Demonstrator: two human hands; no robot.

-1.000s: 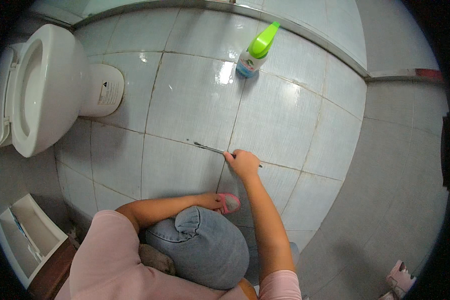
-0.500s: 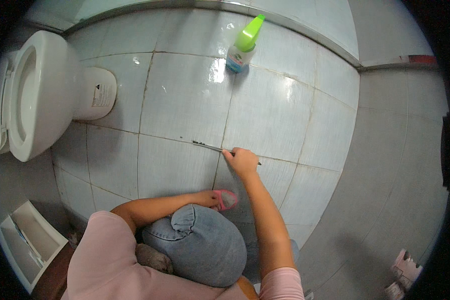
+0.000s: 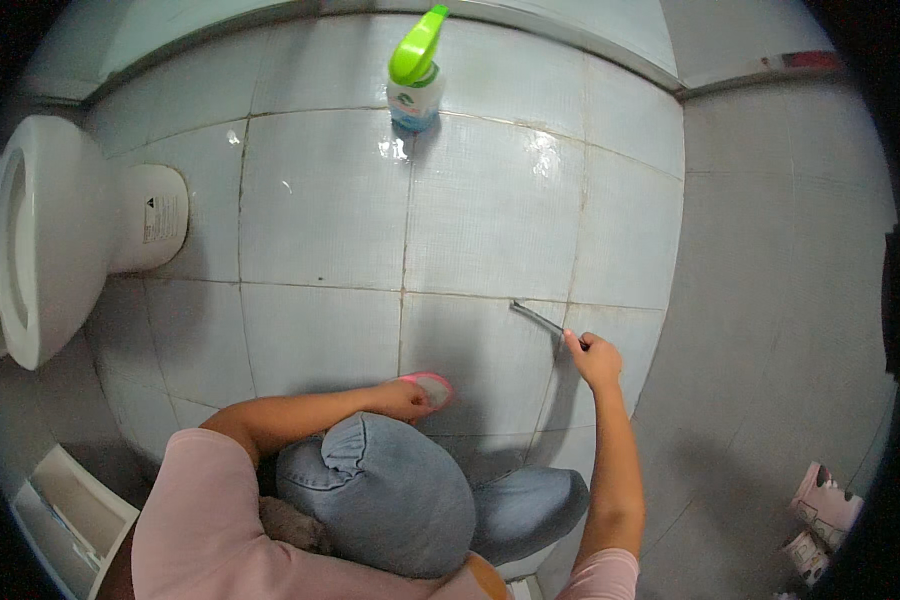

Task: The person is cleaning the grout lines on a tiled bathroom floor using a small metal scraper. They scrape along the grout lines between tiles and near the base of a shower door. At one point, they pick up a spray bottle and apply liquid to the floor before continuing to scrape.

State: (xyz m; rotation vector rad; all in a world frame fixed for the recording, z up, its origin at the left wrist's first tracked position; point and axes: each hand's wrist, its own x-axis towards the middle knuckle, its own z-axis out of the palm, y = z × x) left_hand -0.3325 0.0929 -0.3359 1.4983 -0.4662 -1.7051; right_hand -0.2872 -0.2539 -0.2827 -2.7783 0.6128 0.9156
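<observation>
- Near left: left hand (image 3: 407,400) curled at the pink slipper (image 3: 435,386), any grip hidden.
- Right hand (image 3: 597,360), fingers wrapped round the thin brush (image 3: 538,318), tip at a tile seam (image 3: 460,295)!
- Finished stretches? Can't tell; brown seams (image 3: 241,215) remain, left and far.
- Farthest, green-topped bottle (image 3: 415,85) standing.

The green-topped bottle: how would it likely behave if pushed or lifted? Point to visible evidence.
The bottle would probably tip if pushed near its green top, which looks large for the bottle. It may slide easily, since the floor tiles near it shine as if wet. It seems stiff, not floppy, standing upright unaided.
</observation>
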